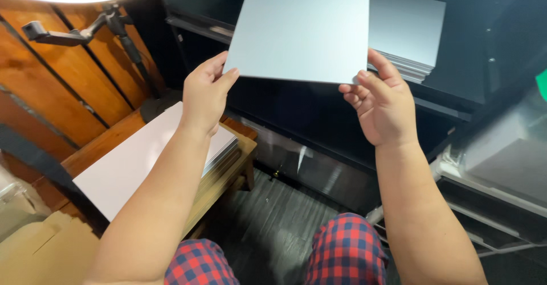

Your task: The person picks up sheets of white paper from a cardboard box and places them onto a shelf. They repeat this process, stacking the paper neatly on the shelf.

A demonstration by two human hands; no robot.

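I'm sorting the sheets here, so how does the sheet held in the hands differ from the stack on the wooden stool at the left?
The held sheet is a single pale grey panel, up in the air and tilted, gripped at its near corners by the left hand and right hand. The stack on the stool is many sheets lying flat, its top looking whiter, with no hand touching it. Both are thin, rectangular and plain.

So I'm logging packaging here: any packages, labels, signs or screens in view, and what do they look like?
Flattened cardboard: bottom left corner, plain tan, folded flaps.
Green patch: right edge, small, bright; possibly a label, cannot tell.
No signs or screens; the sheet in both hands is blank grey.
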